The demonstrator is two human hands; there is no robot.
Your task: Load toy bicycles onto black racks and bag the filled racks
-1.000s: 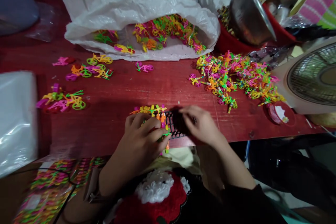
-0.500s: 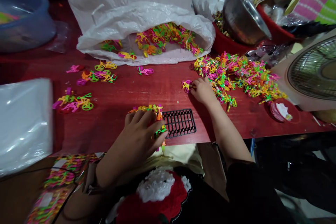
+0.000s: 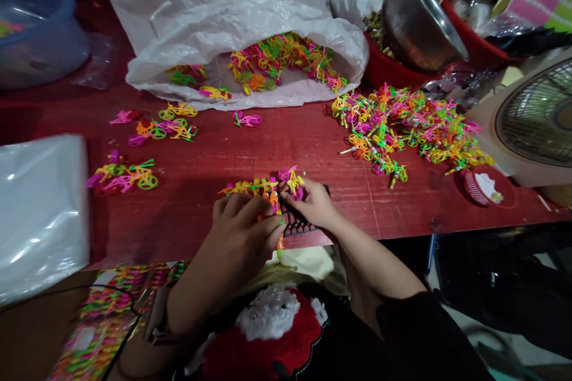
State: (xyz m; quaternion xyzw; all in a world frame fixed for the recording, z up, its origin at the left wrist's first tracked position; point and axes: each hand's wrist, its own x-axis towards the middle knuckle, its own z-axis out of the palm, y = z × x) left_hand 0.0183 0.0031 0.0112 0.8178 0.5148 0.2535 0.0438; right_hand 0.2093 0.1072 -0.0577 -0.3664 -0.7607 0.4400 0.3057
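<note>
On the red table, a black slotted plastic rack [image 3: 298, 226] lies near the front edge. Small bright plastic toy bicycles [image 3: 251, 186] line its left part, several of them side by side. My left hand [image 3: 239, 235] curls over these, thumb and fingers closed around toys at the rack; the fingers cover much of what they grip. Between the thumb and fingers of my right hand [image 3: 319, 207] is a yellow and magenta toy bicycle [image 3: 294, 181], held just above the rack beside the filled part. The right hand hides part of the rack.
A white plastic bag [image 3: 196, 41] of toys lies open at the back. Right of it spreads a heap of toy bicycles [image 3: 393, 125], with a fan [image 3: 487, 125] and small red basket [image 3: 474, 189] beyond. Loose toys [image 3: 127, 175], a plastic stack [image 3: 42, 208] and a blue tub [image 3: 38, 30] occupy the left.
My right hand went from the rack to the heap, took a yellow and magenta toy bicycle from its near edge, and brought it back to the rack. My left hand stayed over the toys.
</note>
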